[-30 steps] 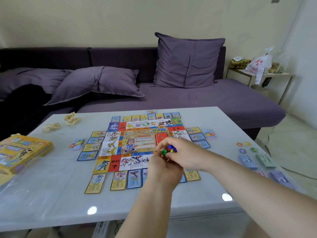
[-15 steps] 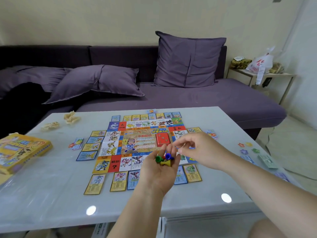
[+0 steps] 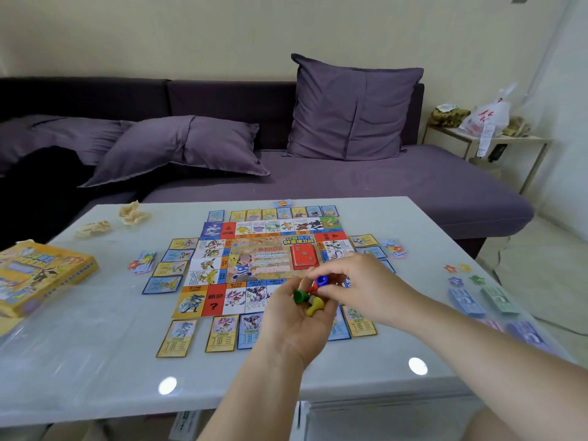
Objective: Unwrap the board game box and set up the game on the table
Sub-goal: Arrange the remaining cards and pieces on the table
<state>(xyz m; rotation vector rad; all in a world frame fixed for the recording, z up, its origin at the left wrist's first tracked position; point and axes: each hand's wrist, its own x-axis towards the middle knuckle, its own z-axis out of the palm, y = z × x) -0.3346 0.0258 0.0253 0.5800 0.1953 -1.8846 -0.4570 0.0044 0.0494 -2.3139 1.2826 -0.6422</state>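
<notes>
A colourful square paper game board lies flat in the middle of the glossy white tabletop, ringed on all four sides by rows of small yellow and blue property cards. Above the board's near edge, the left hand is turned palm up, its fingers curled loosely around three small plastic pawns, green, yellow and red, lying in the palm. The right hand reaches in from the right edge, and its fingers pinch a blue plastic pawn just above the others. A yellow cardboard game box sits at the left edge. Two crumpled pale wrappers lie near the far left corner. Along the right edge are small coloured star tokens and fanned stacks of blue, green and purple paper money.
</notes>
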